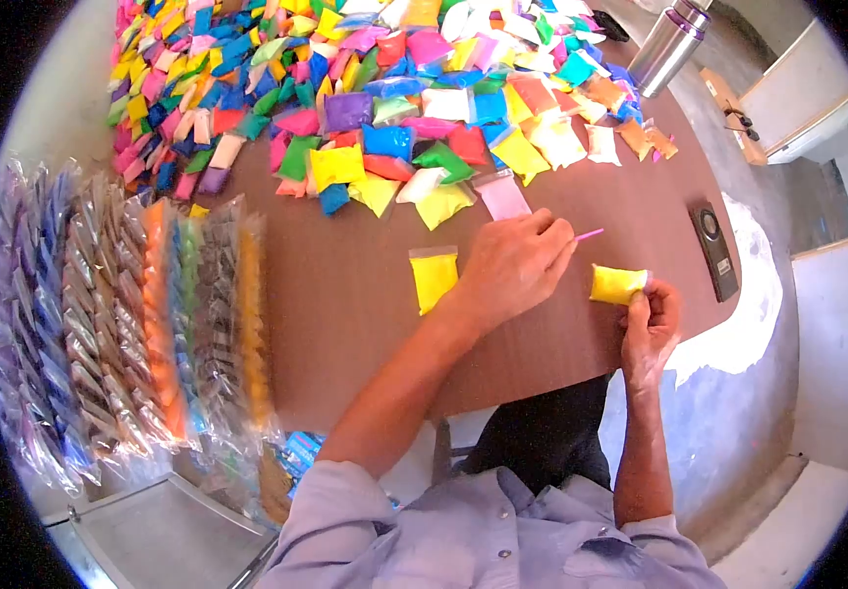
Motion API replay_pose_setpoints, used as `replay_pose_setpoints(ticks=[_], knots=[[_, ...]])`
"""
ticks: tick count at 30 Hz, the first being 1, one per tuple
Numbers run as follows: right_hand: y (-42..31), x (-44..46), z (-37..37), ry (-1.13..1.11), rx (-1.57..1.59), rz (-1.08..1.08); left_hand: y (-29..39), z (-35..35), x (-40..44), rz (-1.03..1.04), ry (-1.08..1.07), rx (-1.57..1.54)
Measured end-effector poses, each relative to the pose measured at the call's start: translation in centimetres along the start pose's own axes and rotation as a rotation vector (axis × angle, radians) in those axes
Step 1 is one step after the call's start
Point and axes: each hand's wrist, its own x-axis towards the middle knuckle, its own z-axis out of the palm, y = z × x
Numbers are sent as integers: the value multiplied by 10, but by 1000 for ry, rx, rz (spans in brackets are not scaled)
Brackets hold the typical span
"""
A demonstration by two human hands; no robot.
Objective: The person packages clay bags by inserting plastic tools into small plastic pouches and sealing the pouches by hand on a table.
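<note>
Head view: right fingers (pixel 663 297) pinch yellow-filled sachet (pixel 616 285); left fingers (pixel 557 238) grip pink stick (pixel 591 235)

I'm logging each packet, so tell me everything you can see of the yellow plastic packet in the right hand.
The small, pillow-shaped yellow packet looks like soft plastic, plump, with a clear strip at its right end. Turned sideways, it appears held above the smooth brown tabletop, pinched near that strip by the bare right hand.

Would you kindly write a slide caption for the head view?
The left hand holds a thin pink stick and the right hand a yellow packet, before a heap of colourful packets.
</note>
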Motion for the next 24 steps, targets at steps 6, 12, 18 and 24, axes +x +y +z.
replay_pose_setpoints(ticks=[6,12,18,24], knots=[[8,-2,-10,23,189,-65,16,19,-11,-31,-188,-188],[10,1,-13,25,297,-9,27,32,-18,23,-344,-286],[-3,0,-7,-24,146,-59,28,35,-11,-96,-260,-549],[-11,0,4,-92,37,-241,31,36,-11,-171,-345,-608]])
